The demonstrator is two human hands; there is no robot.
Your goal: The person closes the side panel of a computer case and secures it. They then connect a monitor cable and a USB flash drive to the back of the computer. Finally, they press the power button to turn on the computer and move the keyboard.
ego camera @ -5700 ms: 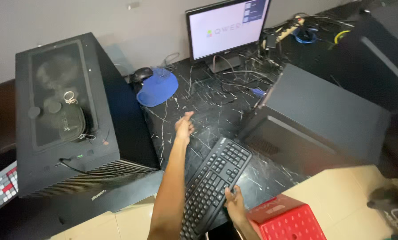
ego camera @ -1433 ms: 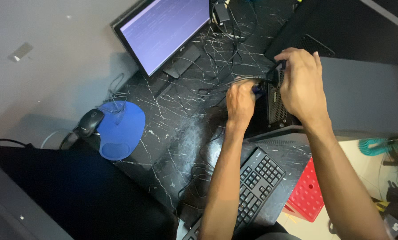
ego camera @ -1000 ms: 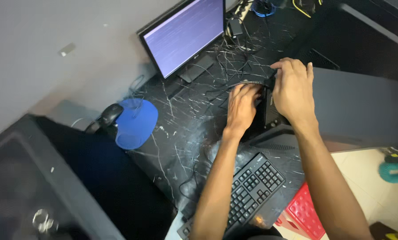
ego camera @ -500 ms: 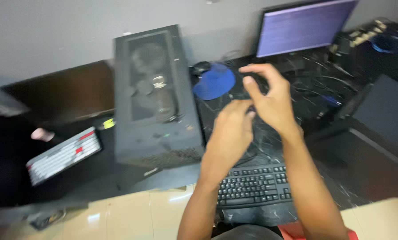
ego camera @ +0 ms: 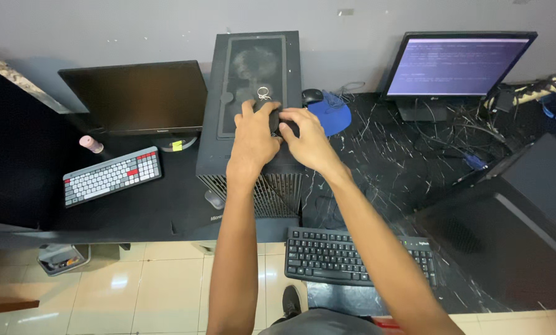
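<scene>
A black computer tower [ego camera: 240, 158] stands on the dark desk in the middle of the view. On its dusty top panel lies a small dark pouch [ego camera: 288, 129] with a metal key ring [ego camera: 264, 94] just beyond it. My left hand [ego camera: 251, 141] lies over the pouch's left side, fingers curled on it. My right hand [ego camera: 309, 139] closes on its right side. The pouch is mostly hidden by both hands.
Left of the tower are a dark monitor [ego camera: 135, 93], a light keyboard with red keys [ego camera: 112, 175] and a small pink object [ego camera: 92, 144]. A blue mouse pad [ego camera: 335, 118] with a mouse [ego camera: 312, 95], a lit monitor [ego camera: 458, 65], cables [ego camera: 470, 146], a black keyboard [ego camera: 352, 257] and another dark case [ego camera: 513, 217] are to the right.
My view has swung from the dark case at the right to the upright tower. Both hands left that case, crossed the desk and came down on the pouch on the tower's top.
</scene>
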